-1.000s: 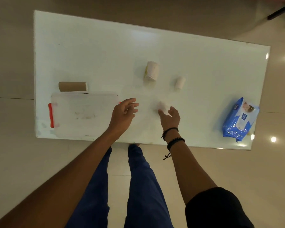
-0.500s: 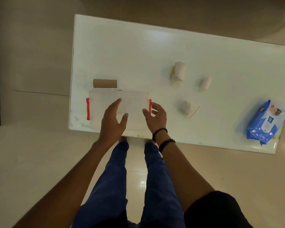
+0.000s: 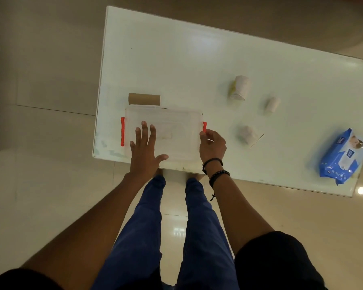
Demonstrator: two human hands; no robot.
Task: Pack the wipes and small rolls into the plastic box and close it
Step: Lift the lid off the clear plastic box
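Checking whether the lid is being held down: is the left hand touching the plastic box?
Touching. The head view shows the left hand lying flat, fingers spread, on the lid of the plastic box, with no gap visible.

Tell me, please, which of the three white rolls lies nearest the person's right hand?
The white roll just right of the right hand, beside a thin stick. The yellow-marked roll and the smallest roll lie farther back on the table.

1 head-worn wide-angle camera looks steeply down from standing height onto a white table (image 3: 197, 65), its near edge crossing mid-frame. Both forearms reach in from below, above the wearer's legs and the tiled floor (image 3: 40, 143); the table's right end is cropped.
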